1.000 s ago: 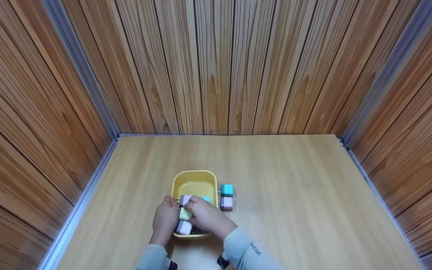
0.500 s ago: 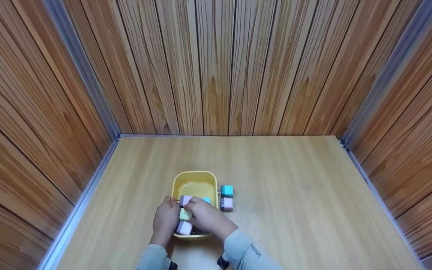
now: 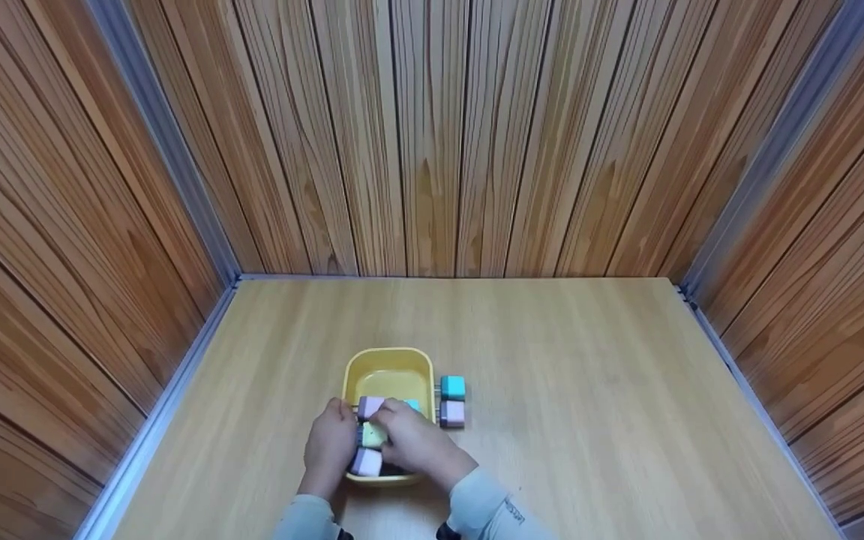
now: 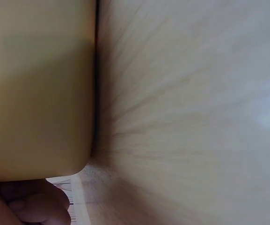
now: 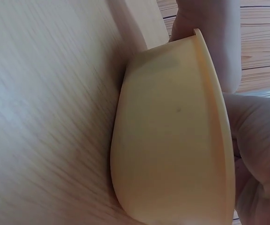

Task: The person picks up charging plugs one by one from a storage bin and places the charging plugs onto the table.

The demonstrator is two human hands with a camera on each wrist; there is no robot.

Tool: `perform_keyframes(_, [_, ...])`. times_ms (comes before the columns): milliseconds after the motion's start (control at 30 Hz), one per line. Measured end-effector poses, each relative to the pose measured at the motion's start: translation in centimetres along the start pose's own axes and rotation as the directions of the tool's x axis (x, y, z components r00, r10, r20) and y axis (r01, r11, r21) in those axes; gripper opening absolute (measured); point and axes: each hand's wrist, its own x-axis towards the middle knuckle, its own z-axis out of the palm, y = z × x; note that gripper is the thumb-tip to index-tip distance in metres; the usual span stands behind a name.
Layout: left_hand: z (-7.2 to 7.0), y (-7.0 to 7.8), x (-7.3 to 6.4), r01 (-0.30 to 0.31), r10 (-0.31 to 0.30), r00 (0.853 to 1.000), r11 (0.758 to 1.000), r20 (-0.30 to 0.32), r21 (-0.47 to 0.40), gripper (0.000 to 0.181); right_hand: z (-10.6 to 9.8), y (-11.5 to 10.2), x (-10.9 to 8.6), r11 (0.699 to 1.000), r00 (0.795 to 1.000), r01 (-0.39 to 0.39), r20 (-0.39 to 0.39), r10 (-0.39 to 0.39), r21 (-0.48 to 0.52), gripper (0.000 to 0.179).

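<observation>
A yellow plastic tub (image 3: 388, 367) stands on the table, its outer wall filling much of both wrist views. My left hand (image 3: 329, 444) is at its left rim, fingertips pinching the metal end of a small lilac padlock (image 3: 369, 407). Reaching over the tub from the right, my right hand (image 3: 418, 444) grips that padlock's body with thumb and forefinger. A pale yellow padlock (image 3: 373, 435) and another lilac padlock (image 3: 367, 462) lie in the near half of the tub. Part of a turquoise block (image 3: 412, 405) shows behind my right fingers. My right hand hides the other contents.
Outside the tub's right rim sit a turquoise padlock (image 3: 453, 388) and a pink padlock (image 3: 452, 414), metal bars toward the rim. The wooden table (image 3: 589, 390) is bounded by wood-panelled walls (image 3: 432, 150) with metal edge strips.
The whole scene sits slightly lower in the head view. My right fingers have shifted slightly to the right, uncovering more of the yellow padlock; both hands otherwise keep their places.
</observation>
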Motion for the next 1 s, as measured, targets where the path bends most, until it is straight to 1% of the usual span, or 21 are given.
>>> perform_keyframes(233, [0.0,0.0,0.2,0.024,-0.024,0.999,1.000,0.026,-0.007,0.035,-1.1,-0.1,-0.6,0.993,0.995,-0.093,0.028,0.092,0.070,0.044])
perform_keyframes(400, [0.1,0.1,0.1,0.051,-0.050,0.998,0.998,0.040,-0.021,0.035,-1.9,0.2,-1.0,0.990,0.994,-0.107,0.029,0.105,0.091,0.045])
perform_keyframes(533, [0.1,0.2,-0.1,0.085,-0.081,0.994,0.995,0.067,-0.059,0.036,-2.4,0.4,-1.4,0.988,0.993,-0.114,0.032,0.111,0.101,0.047])
perform_keyframes(633, [0.0,0.3,-0.3,0.099,-0.092,0.992,0.992,0.080,-0.083,0.038,-2.7,0.6,-1.6,0.987,0.994,-0.112,0.029,0.110,0.112,0.048])
perform_keyframes(800, [-0.2,0.5,-0.3,0.083,-0.079,0.995,0.994,0.064,-0.064,0.038,-3.2,0.9,-2.1,0.990,0.996,-0.095,0.008,0.094,0.108,0.047])
perform_keyframes(900, [-0.1,0.5,-0.3,0.079,-0.076,0.996,0.995,0.055,-0.058,0.036,-3.4,1.1,-2.4,0.990,0.995,-0.097,-0.002,0.098,0.105,0.046])
perform_keyframes(1000, [-0.1,0.5,-0.4,0.098,-0.093,0.993,0.992,0.068,-0.076,0.035,-3.6,1.2,-2.7,0.985,0.993,-0.121,0.011,0.120,0.127,0.047])
